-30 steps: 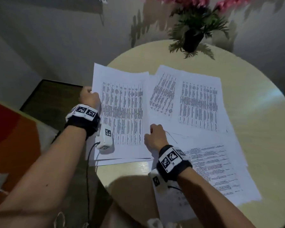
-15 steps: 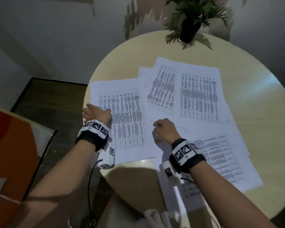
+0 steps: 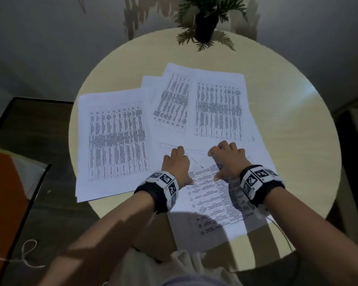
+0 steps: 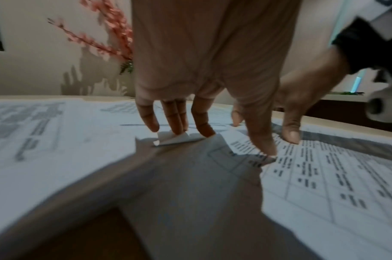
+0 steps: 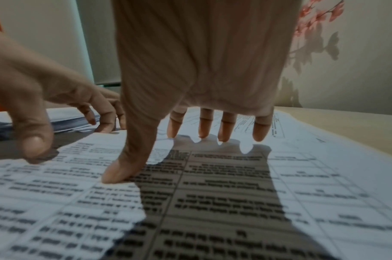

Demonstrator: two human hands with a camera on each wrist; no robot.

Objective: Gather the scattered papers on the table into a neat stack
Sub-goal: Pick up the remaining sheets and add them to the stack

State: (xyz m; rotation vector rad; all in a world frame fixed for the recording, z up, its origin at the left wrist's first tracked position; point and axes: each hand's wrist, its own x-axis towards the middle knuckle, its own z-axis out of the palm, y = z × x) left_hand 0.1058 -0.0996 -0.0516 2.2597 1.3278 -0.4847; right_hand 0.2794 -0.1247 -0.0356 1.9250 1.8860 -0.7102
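Printed sheets lie scattered on the round table (image 3: pixel 302 145). A stack of papers (image 3: pixel 112 141) sits at the left and overhangs the table's edge. Overlapping sheets (image 3: pixel 217 108) lie at the back. A near sheet (image 3: pixel 213 205) hangs over the front edge. My left hand (image 3: pixel 179 165) and right hand (image 3: pixel 225 162) rest side by side on the top of that near sheet. The left fingertips (image 4: pixel 178 128) touch a curled-up paper corner (image 4: pixel 177 139), with the thumb (image 4: pixel 265 149) apart on the page. The right fingertips (image 5: pixel 222 135) and thumb (image 5: pixel 118 174) press the sheet, spread wide.
A potted plant (image 3: pixel 205 27) with pink blossoms (image 4: pixel 114 29) stands at the table's far edge. Bare tabletop shows to the right of the papers. An orange object (image 3: pixel 4 203) and a dark floor (image 3: pixel 39 129) lie to the left, below the table.
My left hand has let go of the left stack, which now lies flat, and has moved right onto the near sheet. My right hand has shifted a little to the right.
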